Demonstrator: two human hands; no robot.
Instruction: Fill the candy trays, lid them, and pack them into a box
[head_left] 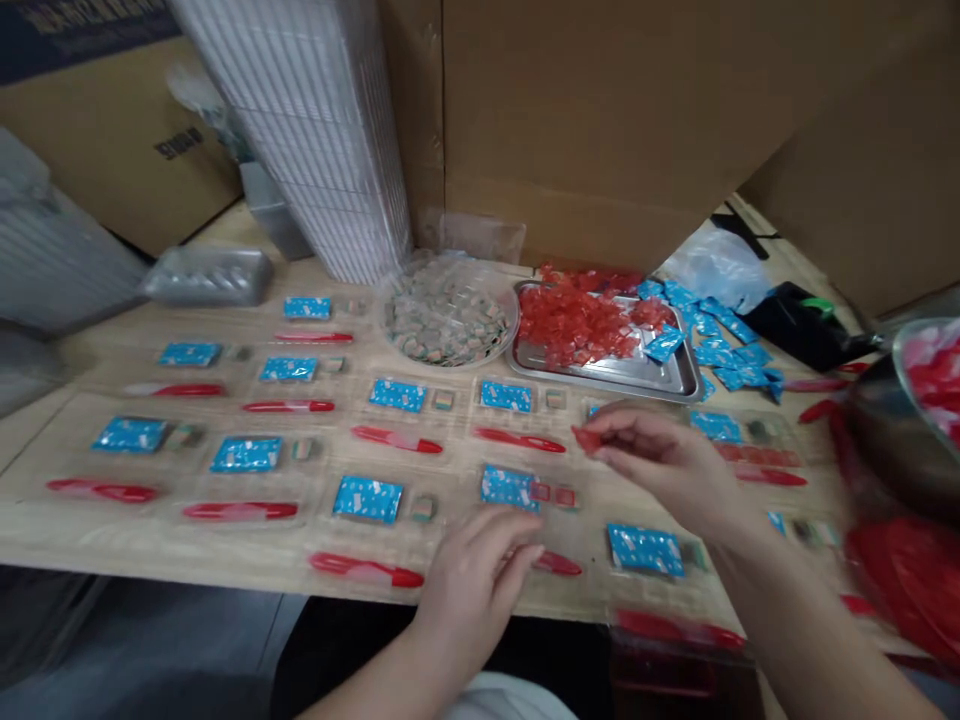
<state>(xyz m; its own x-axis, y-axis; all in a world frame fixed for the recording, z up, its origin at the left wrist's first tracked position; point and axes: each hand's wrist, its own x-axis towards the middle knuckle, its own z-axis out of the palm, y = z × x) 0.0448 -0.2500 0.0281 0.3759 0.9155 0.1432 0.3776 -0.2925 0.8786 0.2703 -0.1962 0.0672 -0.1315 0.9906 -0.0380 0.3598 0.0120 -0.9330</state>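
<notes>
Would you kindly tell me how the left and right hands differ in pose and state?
The right hand pinches a small red piece; nothing shows in the left hand. The left hand is lower in view, partly hiding a red pen-shaped item; the right hand is farther forward. Both are bare, with bent fingers.

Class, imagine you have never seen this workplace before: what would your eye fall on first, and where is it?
Probably the heap of bright red pieces on the metal tray at the back, with loose blue packets scattered to its right. Next might come the tall, ridged plastic stack, rising at the back, left of centre. Nearer the front, the right hand holds a small red piece.
</notes>
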